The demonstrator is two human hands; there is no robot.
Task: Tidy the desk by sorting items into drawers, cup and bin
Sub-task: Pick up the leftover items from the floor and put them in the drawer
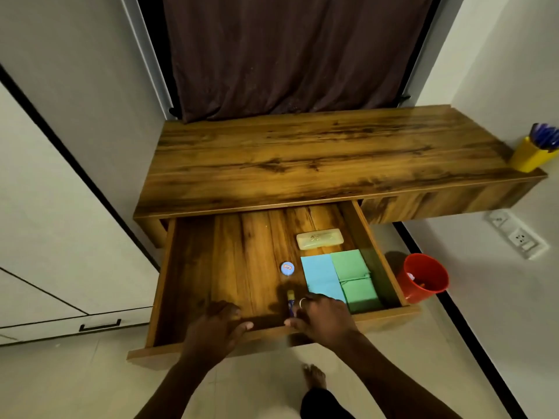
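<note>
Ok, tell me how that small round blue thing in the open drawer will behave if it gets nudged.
The round blue thing lies flat, so it would probably slide rather than roll. It looks small and likely light. The bare drawer floor around it looks smooth, so it may skid.

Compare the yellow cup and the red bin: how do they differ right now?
The yellow cup stands on the desk's far right corner; the red bin stands on the floor beside the open drawer. The cup holds blue pens; the bin is bigger. Both are upright.
</note>
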